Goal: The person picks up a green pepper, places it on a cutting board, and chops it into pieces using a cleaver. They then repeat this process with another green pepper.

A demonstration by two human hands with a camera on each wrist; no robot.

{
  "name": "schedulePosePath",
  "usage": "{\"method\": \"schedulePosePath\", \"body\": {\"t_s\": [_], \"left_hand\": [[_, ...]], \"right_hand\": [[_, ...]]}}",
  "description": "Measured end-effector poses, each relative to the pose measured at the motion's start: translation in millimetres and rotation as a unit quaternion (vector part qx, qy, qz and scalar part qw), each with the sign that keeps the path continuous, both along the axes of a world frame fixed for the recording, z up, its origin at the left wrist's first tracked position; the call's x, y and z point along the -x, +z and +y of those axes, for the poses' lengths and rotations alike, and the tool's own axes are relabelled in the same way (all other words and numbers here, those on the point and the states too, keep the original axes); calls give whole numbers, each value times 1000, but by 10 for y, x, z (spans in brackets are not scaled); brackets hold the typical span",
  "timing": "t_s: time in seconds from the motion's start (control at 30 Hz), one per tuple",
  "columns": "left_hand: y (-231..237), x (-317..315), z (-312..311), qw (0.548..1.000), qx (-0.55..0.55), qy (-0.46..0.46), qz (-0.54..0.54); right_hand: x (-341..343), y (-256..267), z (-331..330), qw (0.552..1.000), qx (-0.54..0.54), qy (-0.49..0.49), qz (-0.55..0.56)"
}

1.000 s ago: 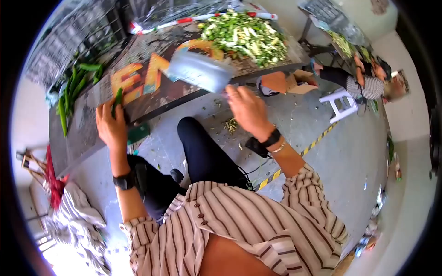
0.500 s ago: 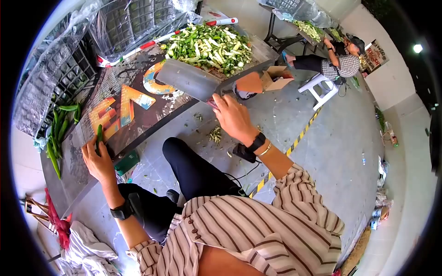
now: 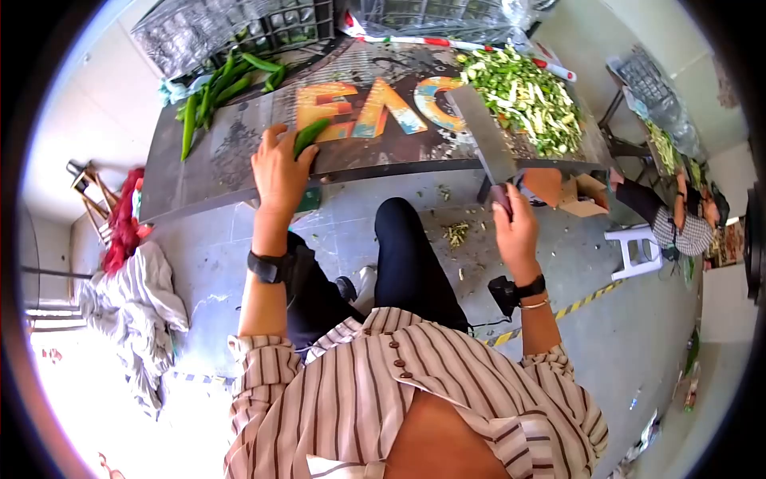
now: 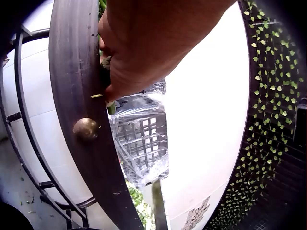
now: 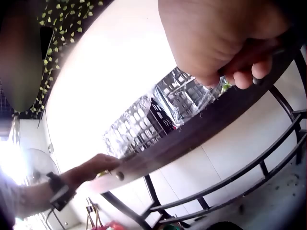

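Observation:
In the head view my left hand [image 3: 279, 172] is at the table's near edge, its thumb and fingers pinching a long green pepper [image 3: 309, 137] against the tabletop. My right hand [image 3: 517, 233] grips a cleaver by its dark red handle [image 3: 501, 201]. The cleaver's broad blade [image 3: 483, 128] slants away over the table, beside a heap of chopped green peppers [image 3: 527, 100]. Several whole green peppers [image 3: 211, 92] lie to the left of my left hand. In the right wrist view my fingers [image 5: 242, 79] curl round the handle; the blade is hidden there.
Plastic-wrapped crates [image 3: 279, 24] line the back of the dark table [image 3: 227, 172], with a red-and-white pole [image 3: 431, 41] in front. Scraps [image 3: 456, 233] lie on the floor. An open cardboard box [image 3: 586, 195] and a white stool [image 3: 636, 249] are at right, near another person [image 3: 678, 215].
The head view has swung left, so the table sits further right. The cleaver, earlier held more sideways, now points further away from me. My left hand still holds the pepper.

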State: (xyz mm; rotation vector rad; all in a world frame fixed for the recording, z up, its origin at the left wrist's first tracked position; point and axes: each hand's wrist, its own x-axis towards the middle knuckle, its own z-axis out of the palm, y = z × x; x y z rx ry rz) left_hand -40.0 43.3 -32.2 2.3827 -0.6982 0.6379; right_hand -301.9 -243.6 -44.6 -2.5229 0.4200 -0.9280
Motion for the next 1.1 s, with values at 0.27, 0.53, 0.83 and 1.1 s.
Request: {"method": "schedulePosePath", "body": {"t_s": [0.27, 0.53, 0.83, 1.1], "left_hand": [[244, 232, -198, 986, 129, -60, 88], [306, 367, -469, 926, 289, -143, 199], [304, 574, -669, 678, 525, -229, 461], [228, 654, -815, 685, 532, -201, 455]], "right_hand": [[-76, 666, 389, 927, -299, 79, -213], [-71, 506, 416, 856, -496, 48, -140], [-109, 370, 559, 842, -524, 65, -115], [-179, 345, 764, 840, -528, 98, -75]]}}
